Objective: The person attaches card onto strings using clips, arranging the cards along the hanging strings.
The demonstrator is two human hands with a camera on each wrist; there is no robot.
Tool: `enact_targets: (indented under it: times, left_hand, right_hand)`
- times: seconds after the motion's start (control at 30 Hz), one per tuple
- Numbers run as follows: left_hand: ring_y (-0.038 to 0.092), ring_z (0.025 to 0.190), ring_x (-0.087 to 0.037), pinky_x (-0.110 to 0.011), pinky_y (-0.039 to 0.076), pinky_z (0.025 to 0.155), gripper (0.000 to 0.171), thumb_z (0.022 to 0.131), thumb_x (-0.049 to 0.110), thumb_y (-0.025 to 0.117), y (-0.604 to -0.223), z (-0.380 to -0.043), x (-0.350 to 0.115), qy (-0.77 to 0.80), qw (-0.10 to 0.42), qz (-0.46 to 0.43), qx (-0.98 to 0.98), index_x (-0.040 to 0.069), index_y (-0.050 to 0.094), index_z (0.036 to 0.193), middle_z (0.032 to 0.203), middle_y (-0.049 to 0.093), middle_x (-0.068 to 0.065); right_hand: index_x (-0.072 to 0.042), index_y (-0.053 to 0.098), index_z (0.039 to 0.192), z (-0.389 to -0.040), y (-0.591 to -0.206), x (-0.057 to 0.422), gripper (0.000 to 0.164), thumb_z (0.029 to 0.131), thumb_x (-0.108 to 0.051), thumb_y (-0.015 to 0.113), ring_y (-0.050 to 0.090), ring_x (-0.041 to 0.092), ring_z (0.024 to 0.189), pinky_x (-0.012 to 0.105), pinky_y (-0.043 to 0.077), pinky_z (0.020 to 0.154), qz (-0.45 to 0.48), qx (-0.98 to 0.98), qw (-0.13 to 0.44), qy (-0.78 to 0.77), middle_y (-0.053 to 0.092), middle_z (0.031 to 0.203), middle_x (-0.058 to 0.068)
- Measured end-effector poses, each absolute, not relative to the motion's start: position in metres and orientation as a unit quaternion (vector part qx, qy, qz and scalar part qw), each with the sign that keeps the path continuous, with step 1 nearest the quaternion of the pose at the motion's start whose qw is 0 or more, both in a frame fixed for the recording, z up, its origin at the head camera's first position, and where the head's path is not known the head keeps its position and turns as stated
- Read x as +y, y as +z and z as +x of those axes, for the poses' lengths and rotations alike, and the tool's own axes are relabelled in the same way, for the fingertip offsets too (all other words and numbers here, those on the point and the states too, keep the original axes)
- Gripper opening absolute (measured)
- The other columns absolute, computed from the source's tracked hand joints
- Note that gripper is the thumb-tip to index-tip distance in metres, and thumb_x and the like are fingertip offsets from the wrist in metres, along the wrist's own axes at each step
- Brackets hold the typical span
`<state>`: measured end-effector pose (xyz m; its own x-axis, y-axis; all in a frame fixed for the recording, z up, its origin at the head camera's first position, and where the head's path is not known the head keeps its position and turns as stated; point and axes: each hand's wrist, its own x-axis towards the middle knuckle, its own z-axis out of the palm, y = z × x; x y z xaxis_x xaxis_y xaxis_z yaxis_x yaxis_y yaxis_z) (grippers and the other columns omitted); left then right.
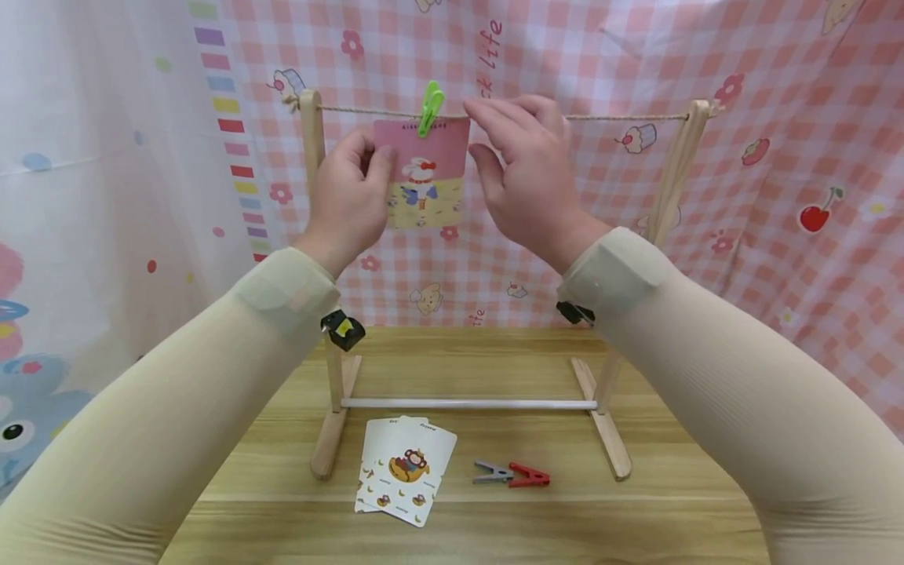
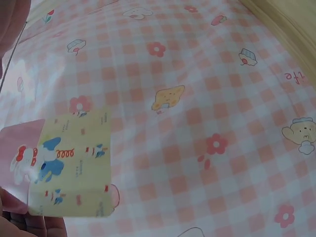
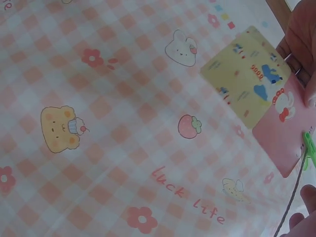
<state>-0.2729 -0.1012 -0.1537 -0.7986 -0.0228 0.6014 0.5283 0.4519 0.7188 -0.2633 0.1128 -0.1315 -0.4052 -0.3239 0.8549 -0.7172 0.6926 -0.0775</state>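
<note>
A pink and yellow picture card [image 1: 441, 161] with a white rabbit figure hangs from a thin rope [image 1: 621, 118]. A green clothespin [image 1: 431, 106] sits on the rope at the card's top edge. My left hand [image 1: 353, 188] pinches the card's left edge between thumb and fingers; the same card [image 2: 74, 168] shows in the left wrist view. Beside the card's top right corner is my right hand [image 1: 526, 161], thumb and fingers apart and nothing held. Whether its fingertips touch the rope I cannot tell. The right wrist view shows the clothespin [image 3: 309, 145] on the card's edge.
A wooden stand carries the rope between its left post [image 1: 312, 133] and right post [image 1: 678, 173], joined below by a white bar [image 1: 469, 404]. On the wooden table [image 1: 494, 534] lie overlapping white monkey cards [image 1: 408, 475], a grey clothespin [image 1: 493, 472] and a red clothespin [image 1: 528, 475].
</note>
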Motion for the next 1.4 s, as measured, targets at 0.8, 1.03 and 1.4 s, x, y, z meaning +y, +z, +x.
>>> enact_targets:
  times: [0.8, 1.03, 1.4]
  left_hand:
    - [0.057, 0.103, -0.019, -0.030, 0.054, 0.094, 0.036, 0.113, 0.043, 0.041, -0.172, -0.269, -0.103, -0.536, 0.232, -0.154, -0.797, 0.011, 0.053, 0.126, 0.110, 0.057, -0.001]
    - [0.054, 0.102, -0.022, -0.032, 0.052, 0.091, 0.039, 0.113, 0.042, 0.042, -0.192, -0.264, -0.107, -0.530, 0.189, -0.152, -0.813, 0.009, 0.051, 0.132, 0.111, 0.055, -0.005]
    - [0.057, 0.122, -0.029, -0.047, 0.050, 0.104, 0.061, 0.110, 0.053, 0.046, -0.235, -0.253, -0.121, -0.444, 0.033, -0.130, -0.886, 0.012, 0.041, 0.154, 0.133, 0.057, -0.009]
  right_hand:
    - [0.006, 0.069, 0.130, -0.245, -0.184, 0.150, 0.031, 0.102, -0.006, 0.064, 0.064, 0.037, 0.119, 0.049, 0.041, 0.108, 0.410, -0.751, 0.471, 0.212, 0.073, 0.130, 0.022]
    - [0.007, 0.069, 0.129, -0.244, -0.208, 0.159, 0.031, 0.099, -0.004, 0.068, 0.067, 0.038, 0.118, 0.051, 0.043, 0.109, 0.408, -0.769, 0.442, 0.219, 0.073, 0.128, 0.022]
    - [0.002, 0.069, 0.131, -0.239, -0.253, 0.175, 0.034, 0.099, -0.009, 0.072, 0.062, 0.039, 0.119, 0.053, 0.046, 0.106, 0.375, -0.820, 0.373, 0.218, 0.072, 0.131, 0.019]
